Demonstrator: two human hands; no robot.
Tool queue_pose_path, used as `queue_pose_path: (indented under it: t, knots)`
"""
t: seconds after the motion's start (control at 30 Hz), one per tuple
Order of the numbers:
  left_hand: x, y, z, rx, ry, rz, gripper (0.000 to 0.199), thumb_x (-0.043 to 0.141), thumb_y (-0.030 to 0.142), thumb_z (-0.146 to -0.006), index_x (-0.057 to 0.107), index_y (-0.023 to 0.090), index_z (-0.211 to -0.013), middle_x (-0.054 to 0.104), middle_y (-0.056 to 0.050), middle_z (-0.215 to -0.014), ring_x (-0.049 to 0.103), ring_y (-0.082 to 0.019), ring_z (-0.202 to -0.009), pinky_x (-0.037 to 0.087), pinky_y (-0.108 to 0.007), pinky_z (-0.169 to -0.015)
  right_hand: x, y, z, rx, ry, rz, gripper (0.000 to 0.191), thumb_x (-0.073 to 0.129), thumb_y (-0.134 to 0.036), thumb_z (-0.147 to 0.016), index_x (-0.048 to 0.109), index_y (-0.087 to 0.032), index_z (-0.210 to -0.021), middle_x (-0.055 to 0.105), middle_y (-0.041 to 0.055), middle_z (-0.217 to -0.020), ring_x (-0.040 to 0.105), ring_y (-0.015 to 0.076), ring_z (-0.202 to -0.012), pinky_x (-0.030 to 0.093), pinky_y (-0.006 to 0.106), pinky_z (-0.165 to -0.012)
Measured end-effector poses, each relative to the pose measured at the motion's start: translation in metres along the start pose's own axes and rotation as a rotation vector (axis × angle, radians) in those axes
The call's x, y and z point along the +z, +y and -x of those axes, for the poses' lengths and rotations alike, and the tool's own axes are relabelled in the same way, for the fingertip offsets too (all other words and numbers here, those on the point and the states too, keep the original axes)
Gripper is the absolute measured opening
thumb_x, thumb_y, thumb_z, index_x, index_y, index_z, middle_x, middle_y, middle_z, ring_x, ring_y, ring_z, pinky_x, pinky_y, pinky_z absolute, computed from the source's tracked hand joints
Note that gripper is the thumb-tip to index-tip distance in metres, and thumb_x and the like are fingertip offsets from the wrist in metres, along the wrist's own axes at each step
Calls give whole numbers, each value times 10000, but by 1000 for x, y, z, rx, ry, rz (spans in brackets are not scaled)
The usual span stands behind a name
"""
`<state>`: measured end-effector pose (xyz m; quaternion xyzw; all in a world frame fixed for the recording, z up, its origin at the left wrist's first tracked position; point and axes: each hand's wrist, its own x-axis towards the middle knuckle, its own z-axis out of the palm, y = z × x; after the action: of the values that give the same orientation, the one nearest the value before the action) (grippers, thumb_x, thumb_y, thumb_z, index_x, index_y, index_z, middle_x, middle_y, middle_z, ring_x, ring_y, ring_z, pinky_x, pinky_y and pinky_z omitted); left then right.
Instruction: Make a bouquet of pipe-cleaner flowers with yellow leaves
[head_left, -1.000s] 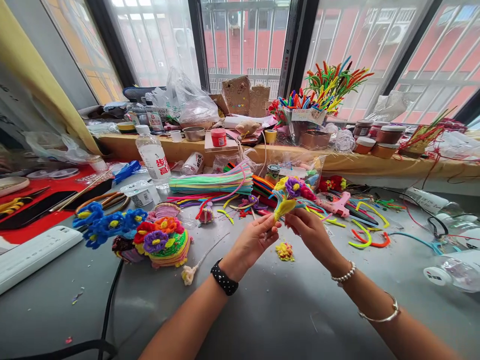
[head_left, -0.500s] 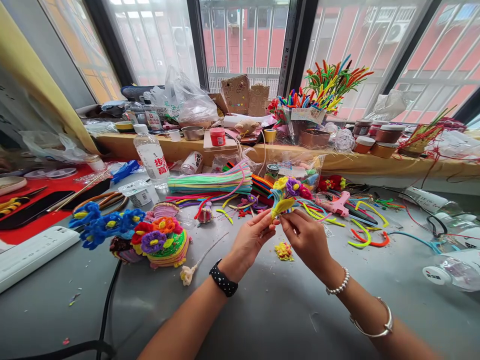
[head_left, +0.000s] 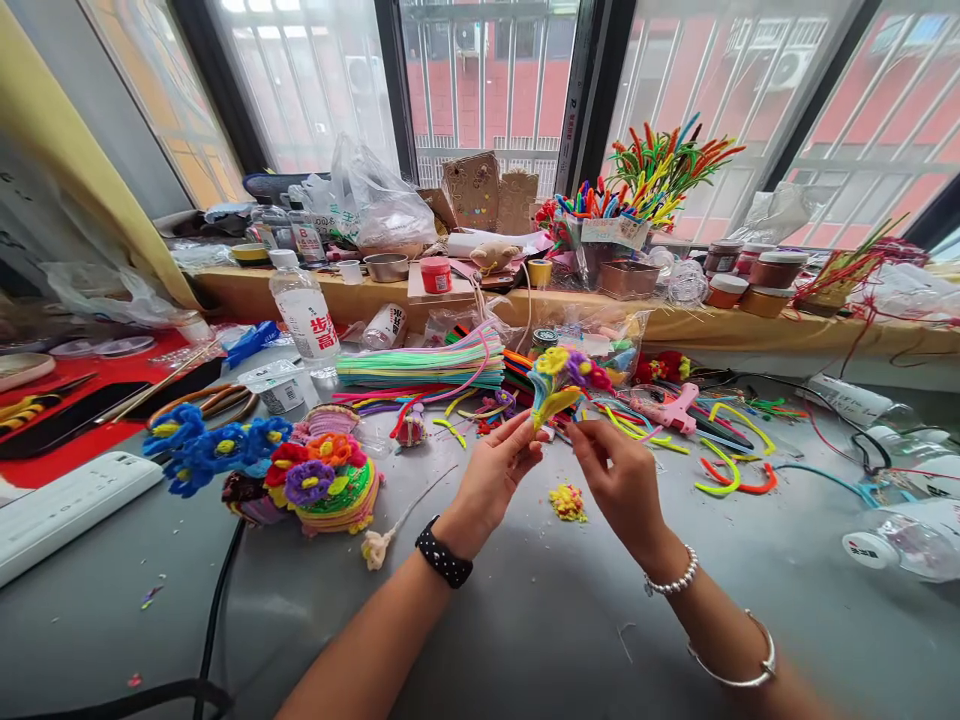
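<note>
A small bunch of fuzzy flowers point(head_left: 551, 385) is held up just right of the frame's centre, above the counter point(head_left: 525, 640). The person's left hand point(head_left: 491, 482) has its fingers clamped on the lower end, thumb uppermost, so the heads lean up and away. The right hand point(head_left: 616, 485) is just beside it, to the right, with fingers curled; whether their tips meet or pinch something fine is too small to tell.

Judging by how it looks, the bunch is well along. A yellow bloom, a purple one and a reddish one are already gathered at the top, pale blue lengths run below them, and a yellow leaf-like piece point(head_left: 559, 403) slants out near the base. The hand covers the very bottom, so whether that piece is fastened, and how the stems end, cannot be told.

Other pieces on the counter appear further finished: blue flowers point(head_left: 225, 447) at the left of the frame, and next to them a round striped piece point(head_left: 345, 505) topped with red, orange and purple blooms. A cream flower point(head_left: 377, 548) on a thin stem lies separate, lower left of centre. A thick bundle of pastel stems point(head_left: 420, 367), left of the bunch, looks unworked, and yellow-pink scraps point(head_left: 568, 503) are heaped between the wrists.
</note>
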<state>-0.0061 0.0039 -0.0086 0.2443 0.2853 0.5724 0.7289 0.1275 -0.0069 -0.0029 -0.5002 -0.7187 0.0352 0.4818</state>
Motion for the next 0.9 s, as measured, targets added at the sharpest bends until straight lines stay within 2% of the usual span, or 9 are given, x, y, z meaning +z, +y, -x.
queue_pose_path:
  t: [0.07,0.13,0.2,0.3,0.43,0.57,0.7,0.8,0.9]
  knots:
    - [0,1,1,-120,-50,98,134,631,122,-677,652,134,-809,618,-10,-635,547,-27,-504,476,-125,-545,0,4,2,68,9,-79,177,458,-292,-824,577,-161,-814,595,24,-688,510,110,-528,413,225,-503]
    - [0,1,2,-165,-91,156,95,601,110,-706,638,126,-792,593,-8,-634,539,-22,-499,478,-120,-536,1,6,2,77,-37,-158,188,469,-301,-818,561,-163,-904,607,40,-771,539,117,-580,439,223,-506]
    - [1,1,3,-162,-124,192,73,578,99,-725,625,116,-779,574,-6,-639,534,-18,-500,476,-113,-537,2,4,1,36,-73,-189,186,477,-290,-814,554,-169,-931,605,45,-798,550,121,-603,449,224,-505]
    - [2,1,4,-176,-153,219,60,556,92,-743,611,106,-762,559,-7,-648,531,-14,-505,475,-105,-540,2,1,0,-34,-8,-139,129,472,-242,-818,569,-176,-874,605,48,-786,548,121,-594,449,233,-516]
    - [3,1,3,-205,-134,198,69,539,94,-757,606,104,-768,549,-3,-628,522,-11,-489,475,-103,-543,2,-1,-1,-141,84,-86,113,461,-200,-820,574,-185,-815,613,51,-778,557,126,-618,462,246,-569]
    - [2,-1,2,-184,-137,175,75,552,93,-744,619,109,-772,568,-3,-625,532,-14,-495,476,-107,-549,3,0,1,-234,92,0,128,452,-168,-822,578,-177,-805,615,57,-735,565,138,-642,459,249,-594]
    - [2,0,3,-119,-81,66,115,614,112,-694,636,128,-805,594,0,-634,542,-25,-509,474,-118,-545,4,0,2,-301,61,121,127,460,-161,-814,586,-156,-800,620,69,-713,570,160,-647,450,266,-593]
    - [3,2,5,-73,-69,-23,155,641,142,-674,645,126,-828,602,-2,-630,545,-33,-523,471,-129,-559,6,0,2,-246,54,71,131,460,-163,-812,590,-156,-803,621,64,-717,573,160,-637,454,271,-585]
    - [4,2,5,-63,-82,-32,171,647,159,-672,647,129,-841,599,0,-629,539,-33,-525,464,-132,-563,5,-1,2,-143,40,-108,123,477,-166,-803,599,-171,-819,630,55,-749,593,154,-665,476,274,-614]
